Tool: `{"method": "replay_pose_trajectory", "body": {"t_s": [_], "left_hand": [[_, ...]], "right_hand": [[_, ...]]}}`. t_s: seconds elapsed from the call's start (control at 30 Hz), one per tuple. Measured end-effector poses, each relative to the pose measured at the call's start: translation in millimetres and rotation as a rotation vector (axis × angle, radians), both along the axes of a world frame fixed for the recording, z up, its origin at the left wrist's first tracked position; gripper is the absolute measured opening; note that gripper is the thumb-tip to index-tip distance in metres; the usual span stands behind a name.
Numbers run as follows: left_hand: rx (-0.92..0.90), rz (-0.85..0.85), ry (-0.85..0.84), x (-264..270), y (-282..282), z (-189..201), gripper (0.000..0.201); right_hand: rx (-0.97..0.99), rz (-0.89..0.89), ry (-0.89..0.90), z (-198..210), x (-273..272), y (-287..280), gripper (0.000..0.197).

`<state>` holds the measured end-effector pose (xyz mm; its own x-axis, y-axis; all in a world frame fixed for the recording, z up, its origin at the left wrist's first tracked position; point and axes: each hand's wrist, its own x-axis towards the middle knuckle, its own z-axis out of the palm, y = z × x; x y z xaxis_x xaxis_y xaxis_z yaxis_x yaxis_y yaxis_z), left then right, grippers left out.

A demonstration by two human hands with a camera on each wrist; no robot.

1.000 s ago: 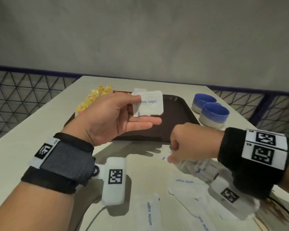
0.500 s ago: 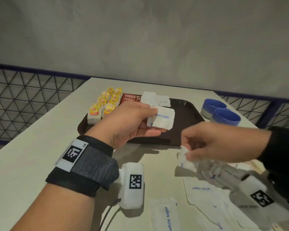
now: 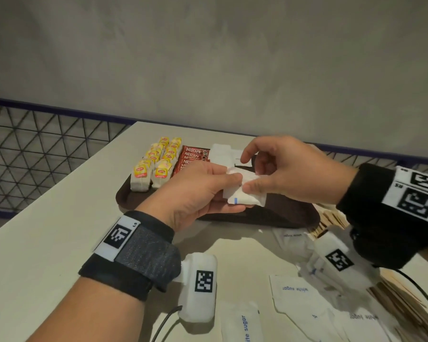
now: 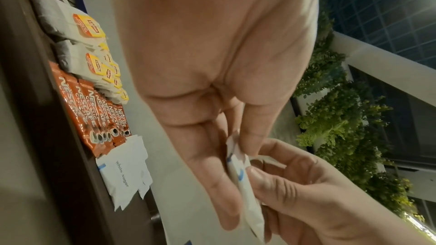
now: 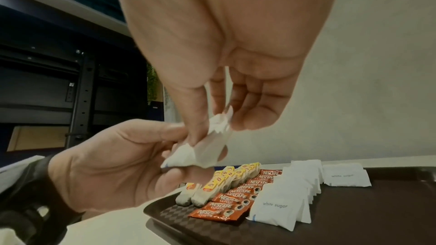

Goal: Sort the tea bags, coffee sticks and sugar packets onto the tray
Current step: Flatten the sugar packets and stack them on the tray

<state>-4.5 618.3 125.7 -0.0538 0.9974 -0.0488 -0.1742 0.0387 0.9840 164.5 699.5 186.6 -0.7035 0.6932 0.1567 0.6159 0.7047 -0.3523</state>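
Sugar packets (image 3: pixel 245 197) pinched between left hand (image 3: pixel 195 193) and right hand (image 3: pixel 289 174).

In the head view the left hand (image 3: pixel 195 193) and right hand (image 3: pixel 289 174) cover the middle of the tray (image 3: pixel 277 218), so most of the sugar packets (image 3: pixel 220 154) laid on it are hidden. How many packets (image 3: pixel 245 202) the fingers (image 3: pixel 253 187) pinch cannot be told; their print is out of sight. The blue lids behind the right wrist are hidden. Loose packets on the desk (image 3: pixel 47 243) are cut by the lower edge (image 3: pixel 242 324). The wooden sticks (image 3: pixel 331 223) at the right lie partly under the wrist camera, their count unreadable. In the left wrist view the tray's (image 4: pixel 21 81) near side runs off the frame.
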Motion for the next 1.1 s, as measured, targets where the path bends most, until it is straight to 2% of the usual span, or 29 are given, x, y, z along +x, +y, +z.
{"method": "replay_pose_trajectory", "body": {"t_s": [0.1, 0.2, 0.3, 0.47, 0.53, 0.63, 0.7, 0.8, 0.93, 1.1], "left_hand": [[-0.020, 0.005, -0.007, -1.8, 2.8, -0.7, 0.022], [-0.027, 0.037, 0.022, -2.6, 5.6, -2.6, 0.024], [-0.022, 0.119, 0.102, -1.5, 5.8, -2.0, 0.022], [-0.012, 0.244, 0.128, -9.8, 5.4, -0.4, 0.019], [-0.033, 0.215, 0.184, -10.3, 5.0, -1.3, 0.020], [-0.074, 0.099, 0.385, -8.8, 4.5, -6.2, 0.018], [-0.069, 0.021, 0.526, -6.7, 1.8, -7.7, 0.021], [-0.059, -0.090, 0.648, 0.3, -3.2, -2.7, 0.023], [-0.074, -0.215, 0.702, 12.4, -8.9, 2.2, 0.026], [-0.076, -0.211, 0.684, 17.2, -7.6, 1.5, 0.022]], "right_hand": [[0.030, 0.008, -0.123, -1.3, -1.1, 4.0, 0.032], [-0.115, 0.050, -0.043, 0.2, -0.1, 12.3, 0.019], [-0.209, 0.082, -0.081, 6.9, -0.1, 24.9, 0.021], [-0.153, -0.084, -0.166, 22.3, -23.2, 99.4, 0.017], [-0.166, -0.174, -0.153, 15.8, -36.0, 136.8, 0.021], [-0.279, -0.267, -0.200, -11.7, -43.9, 180.6, 0.021], [-0.344, -0.276, -0.241, -30.5, -45.9, 198.9, 0.018], [-0.371, -0.238, -0.237, -49.0, -52.3, 215.4, 0.017], [-0.334, -0.236, -0.194, -56.0, -64.7, 224.9, 0.028], [-0.275, -0.283, -0.332, -57.0, -69.3, 222.2, 0.039]]}}
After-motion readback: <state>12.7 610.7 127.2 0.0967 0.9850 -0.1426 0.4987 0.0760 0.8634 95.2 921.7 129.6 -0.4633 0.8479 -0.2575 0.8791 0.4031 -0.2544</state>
